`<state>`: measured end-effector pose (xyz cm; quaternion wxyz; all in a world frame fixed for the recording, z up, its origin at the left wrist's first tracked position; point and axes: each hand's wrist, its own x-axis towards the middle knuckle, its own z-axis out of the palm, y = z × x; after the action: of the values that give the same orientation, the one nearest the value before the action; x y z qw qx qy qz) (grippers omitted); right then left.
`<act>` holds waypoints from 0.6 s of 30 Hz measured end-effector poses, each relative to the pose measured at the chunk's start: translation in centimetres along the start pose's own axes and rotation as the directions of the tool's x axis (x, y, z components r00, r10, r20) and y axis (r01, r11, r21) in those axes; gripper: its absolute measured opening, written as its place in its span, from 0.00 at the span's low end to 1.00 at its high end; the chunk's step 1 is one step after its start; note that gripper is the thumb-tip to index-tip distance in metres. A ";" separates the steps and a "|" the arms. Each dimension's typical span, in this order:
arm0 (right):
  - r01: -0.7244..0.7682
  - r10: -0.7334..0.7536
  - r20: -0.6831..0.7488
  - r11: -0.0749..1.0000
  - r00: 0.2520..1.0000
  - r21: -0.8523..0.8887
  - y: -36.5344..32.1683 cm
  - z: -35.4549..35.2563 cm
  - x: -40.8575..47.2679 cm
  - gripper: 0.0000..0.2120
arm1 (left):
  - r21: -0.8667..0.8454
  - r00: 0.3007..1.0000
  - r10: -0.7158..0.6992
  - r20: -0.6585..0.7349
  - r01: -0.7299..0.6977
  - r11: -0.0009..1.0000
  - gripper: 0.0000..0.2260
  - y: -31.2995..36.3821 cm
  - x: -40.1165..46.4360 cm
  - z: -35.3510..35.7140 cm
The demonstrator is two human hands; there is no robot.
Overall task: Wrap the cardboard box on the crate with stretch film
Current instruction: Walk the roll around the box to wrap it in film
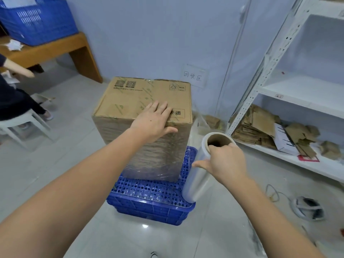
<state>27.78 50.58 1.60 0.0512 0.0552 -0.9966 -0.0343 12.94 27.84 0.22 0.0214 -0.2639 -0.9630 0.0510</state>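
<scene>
A brown cardboard box (pixel 130 97) stands on an upturned blue plastic crate (pixel 154 202) on the floor. Clear stretch film covers the box's sides. My left hand (pixel 153 121) rests flat on the near right corner of the box top, fingers straight and spread. My right hand (pixel 226 162) grips the top end of a roll of stretch film (pixel 197 179), fingers hooked into its cardboard core. The roll stands nearly upright just right of the box, its lower end at the crate's right edge. Film runs from the roll to the box's right side.
A white metal shelf (pixel 297 94) with flattened cardboard scraps (pixel 260 127) stands at the right. At the left, a person (pixel 16 101) sits on a white stool by a wooden bench (pixel 55 47) holding a blue crate (pixel 37 19). A tape dispenser (pixel 307 207) lies on the tiled floor.
</scene>
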 end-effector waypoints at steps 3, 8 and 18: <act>0.077 -0.075 -0.098 0.997 0.992 0.024 1.0 0.9 0.0 0.33 | 0.005 0.999 -0.034 0.008 0.034 0.999 0.44 0.4 0.1 0.0; 0.208 -0.200 -0.112 0.976 0.973 0.062 2.0 0.0 -1.6 0.30 | 0.015 0.995 -0.102 -0.017 0.102 0.995 0.43 2.4 1.4 0.0; 0.599 -0.599 0.002 0.801 0.801 0.012 -1.4 -1.2 -3.1 0.24 | 0.023 0.986 -0.167 -0.014 0.168 0.986 0.42 5.3 1.5 0.0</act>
<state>31.08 49.48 2.38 0.0347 0.3672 -0.9285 -0.0436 14.31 33.15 -0.34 0.0346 -0.1820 -0.9809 0.0590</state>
